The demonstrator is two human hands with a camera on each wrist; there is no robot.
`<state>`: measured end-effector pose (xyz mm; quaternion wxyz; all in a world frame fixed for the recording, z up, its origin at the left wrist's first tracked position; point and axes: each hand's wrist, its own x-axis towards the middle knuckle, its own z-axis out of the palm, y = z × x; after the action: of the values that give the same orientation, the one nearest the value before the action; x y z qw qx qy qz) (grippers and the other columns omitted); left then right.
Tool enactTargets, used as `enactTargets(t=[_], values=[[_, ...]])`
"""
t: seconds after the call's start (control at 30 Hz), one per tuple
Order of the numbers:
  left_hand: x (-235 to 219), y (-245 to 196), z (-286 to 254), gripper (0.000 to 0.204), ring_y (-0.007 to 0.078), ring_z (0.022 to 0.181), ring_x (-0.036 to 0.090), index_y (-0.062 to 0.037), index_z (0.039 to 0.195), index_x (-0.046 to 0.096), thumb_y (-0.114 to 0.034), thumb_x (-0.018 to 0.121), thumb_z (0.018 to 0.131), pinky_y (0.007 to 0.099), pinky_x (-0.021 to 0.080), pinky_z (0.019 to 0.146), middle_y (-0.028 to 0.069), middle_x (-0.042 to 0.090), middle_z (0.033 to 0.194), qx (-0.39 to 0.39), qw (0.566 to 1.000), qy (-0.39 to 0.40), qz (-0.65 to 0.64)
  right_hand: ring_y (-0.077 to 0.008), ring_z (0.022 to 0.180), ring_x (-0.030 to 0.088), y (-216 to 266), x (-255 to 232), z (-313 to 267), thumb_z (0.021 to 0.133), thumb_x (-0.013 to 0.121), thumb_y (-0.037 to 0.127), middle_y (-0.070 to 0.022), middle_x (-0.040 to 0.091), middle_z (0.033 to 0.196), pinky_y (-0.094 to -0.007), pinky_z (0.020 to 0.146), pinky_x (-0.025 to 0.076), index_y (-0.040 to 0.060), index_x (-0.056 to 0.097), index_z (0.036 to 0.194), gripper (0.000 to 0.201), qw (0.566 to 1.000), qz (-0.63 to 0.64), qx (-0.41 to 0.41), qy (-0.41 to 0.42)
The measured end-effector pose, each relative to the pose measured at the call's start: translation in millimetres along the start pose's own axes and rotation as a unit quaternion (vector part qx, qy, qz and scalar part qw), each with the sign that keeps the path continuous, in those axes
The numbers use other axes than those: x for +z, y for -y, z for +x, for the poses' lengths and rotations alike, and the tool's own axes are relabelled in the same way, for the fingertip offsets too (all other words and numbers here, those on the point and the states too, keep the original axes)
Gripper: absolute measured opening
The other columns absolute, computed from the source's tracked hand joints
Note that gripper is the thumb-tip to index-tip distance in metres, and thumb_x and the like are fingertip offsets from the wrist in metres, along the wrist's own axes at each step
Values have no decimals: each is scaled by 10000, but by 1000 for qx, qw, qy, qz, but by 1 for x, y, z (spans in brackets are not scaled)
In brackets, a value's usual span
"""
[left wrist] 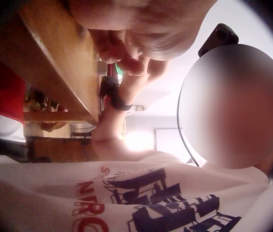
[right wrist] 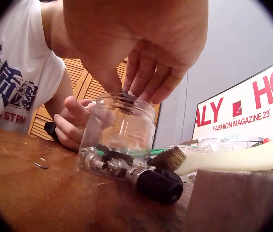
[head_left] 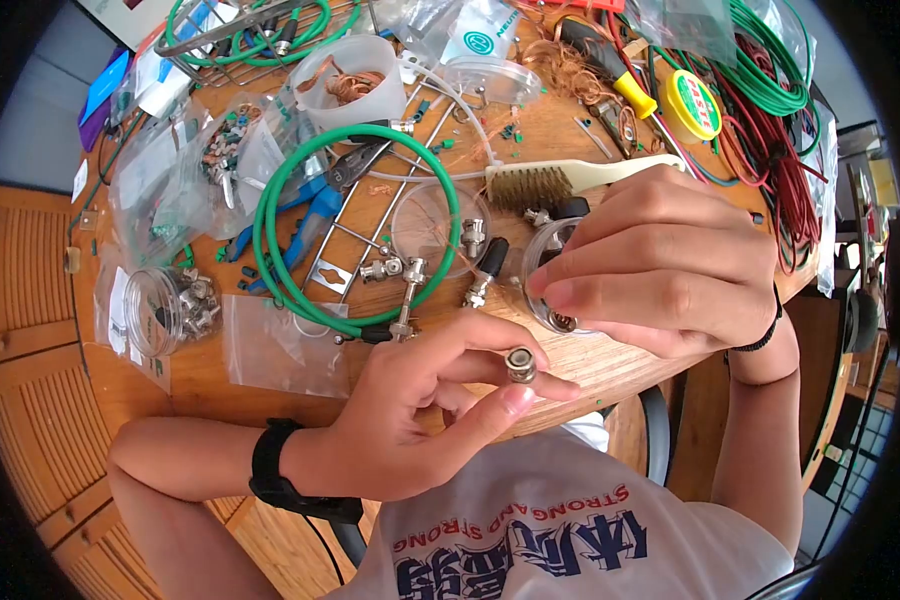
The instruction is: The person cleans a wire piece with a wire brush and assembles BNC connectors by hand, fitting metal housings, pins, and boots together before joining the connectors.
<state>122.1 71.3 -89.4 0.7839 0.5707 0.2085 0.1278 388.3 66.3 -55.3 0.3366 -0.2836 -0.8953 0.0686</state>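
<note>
My left hand (head_left: 400, 405) is palm up, pinching a short metal connector (head_left: 520, 366) between thumb and fingers, its round open end facing up. In the left wrist view the connector cannot be made out. My right hand (head_left: 670, 265) reaches down over a clear jar (head_left: 532, 290). The right wrist view shows the right fingertips together at the mouth of the jar (right wrist: 119, 130), pinching a small dark part (right wrist: 127, 100), partly hidden by the rim. Metal connectors, one with a black sleeve (right wrist: 159, 186), lie beside the jar's base.
A brass-bristled brush (head_left: 530, 186) lies beyond the jar. Left of it are a coiled green cable (head_left: 260, 225), loose connectors (head_left: 410, 285), blue-handled pliers (head_left: 315, 215) and a lidded jar of connectors (head_left: 155, 315). Behind stand a tub of copper scraps (head_left: 390, 100) and a yellow paste tin (head_left: 690, 105).
</note>
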Motion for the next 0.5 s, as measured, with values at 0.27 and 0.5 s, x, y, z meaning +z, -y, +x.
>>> enactTargets(t=[0.27,0.5], values=[[5,4,-3,194,168,1087,750,9,1246,487,-23,544,1064,197,541,651,76,652,1142,8,996,-49,-72,-205,768,689,-3,3,-1,880,795,121,-49,782,920,-329,671,554,65,778,990,125,1000,2,-21,-11],[-2,11,3,204,83,647,603,-2,1195,540,60,560,1002,210,491,482,157,693,1052,121,991,-27,60,-191,746,632,-4,0,-2,869,789,139,-38,758,900,-325,648,524,80,806,984,130,999,3,-32,-1]])
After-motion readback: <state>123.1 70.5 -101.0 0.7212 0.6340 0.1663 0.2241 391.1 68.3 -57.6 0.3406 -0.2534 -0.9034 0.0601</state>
